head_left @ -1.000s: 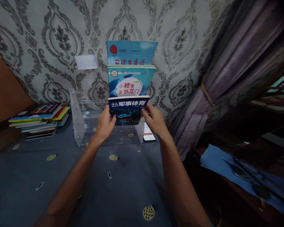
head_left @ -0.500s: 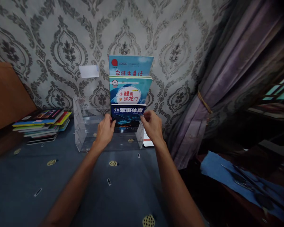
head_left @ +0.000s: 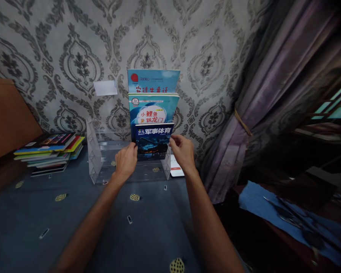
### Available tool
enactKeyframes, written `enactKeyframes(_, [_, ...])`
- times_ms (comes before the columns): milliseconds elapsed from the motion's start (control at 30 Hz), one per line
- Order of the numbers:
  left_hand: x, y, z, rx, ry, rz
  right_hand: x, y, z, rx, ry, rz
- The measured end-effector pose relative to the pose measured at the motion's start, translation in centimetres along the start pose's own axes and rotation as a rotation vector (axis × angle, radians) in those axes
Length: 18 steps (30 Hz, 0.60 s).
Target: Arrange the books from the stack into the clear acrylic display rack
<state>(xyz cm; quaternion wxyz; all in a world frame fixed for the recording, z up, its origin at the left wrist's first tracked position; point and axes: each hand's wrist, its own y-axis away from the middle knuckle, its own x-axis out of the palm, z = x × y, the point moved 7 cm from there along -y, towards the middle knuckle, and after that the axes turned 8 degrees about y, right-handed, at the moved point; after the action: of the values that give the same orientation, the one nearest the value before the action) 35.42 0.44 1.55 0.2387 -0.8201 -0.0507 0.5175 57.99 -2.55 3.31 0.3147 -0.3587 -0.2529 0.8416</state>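
A clear acrylic tiered rack (head_left: 102,151) stands against the patterned wall. Its right side holds three books in steps: a light blue one (head_left: 153,80) at the back, a teal one (head_left: 153,110) in the middle, and a dark blue book (head_left: 153,140) in the front tier. My left hand (head_left: 126,162) grips the dark blue book's left edge, fingers curled. My right hand (head_left: 182,151) pinches its right edge. The book stands upright in the front slot.
A stack of colourful books (head_left: 49,151) lies at the left on the blue patterned cloth (head_left: 74,220). A phone (head_left: 176,168) lies beside the rack's right end. A purple curtain (head_left: 261,98) hangs at the right, with a blue cloth (head_left: 287,216) below it.
The dark blue book has gone down into the rack's front tier and both hands stay on its edges. The view has shifted slightly.
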Motion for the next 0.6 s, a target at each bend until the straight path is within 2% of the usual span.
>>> enactKeyframes(233, [0.0, -1.0, 0.4, -0.047, 0.044, -0.031, 0.0, 0.0, 0.0, -0.005, -0.030, -0.006])
enactKeyframes(600, [0.7, -1.2, 0.7, -0.017, 0.048, -0.051, 0.5, 0.0, -0.4, 0.000, -0.053, 0.005])
